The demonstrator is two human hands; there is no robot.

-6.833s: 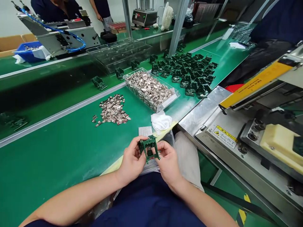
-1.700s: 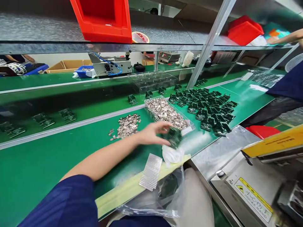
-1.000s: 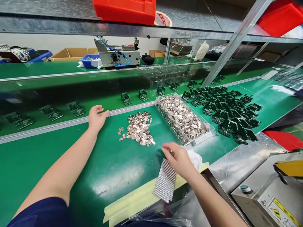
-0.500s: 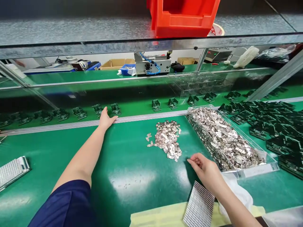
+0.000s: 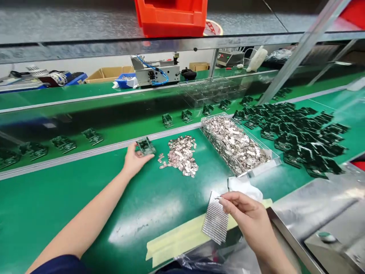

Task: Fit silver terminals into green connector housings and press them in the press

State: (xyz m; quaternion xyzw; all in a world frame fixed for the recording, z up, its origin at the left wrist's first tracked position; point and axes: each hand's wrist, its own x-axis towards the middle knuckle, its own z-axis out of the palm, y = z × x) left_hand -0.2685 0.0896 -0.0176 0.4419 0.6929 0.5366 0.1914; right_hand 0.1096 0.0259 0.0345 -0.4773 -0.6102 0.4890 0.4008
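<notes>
My left hand [image 5: 133,161] grips a green circuit board [image 5: 146,147] just on the near side of the metal rail. Beside it lies a loose pile of small silvery metal tabs [image 5: 182,155] on the green work surface. Thumb and forefinger of my right hand [image 5: 247,215] are pinched together on a small metal tab [image 5: 218,198], only its tip showing. Directly below that pinch is a ribbed silver plate [image 5: 213,222], partly covered by the fingers. It lies across yellow tape [image 5: 173,241] at the near edge.
A clear tray [image 5: 261,172] heaped with metal tabs stands right of the pile. Many circuit boards [image 5: 296,133] crowd the right side, and more stand along the belt [image 5: 128,123] behind the rail. An orange bin [image 5: 173,24] sits on the overhead shelf.
My left hand has taken a circuit board off the belt and brought it over the rail. My right hand has moved over the ribbed plate. The view has turned to the right.
</notes>
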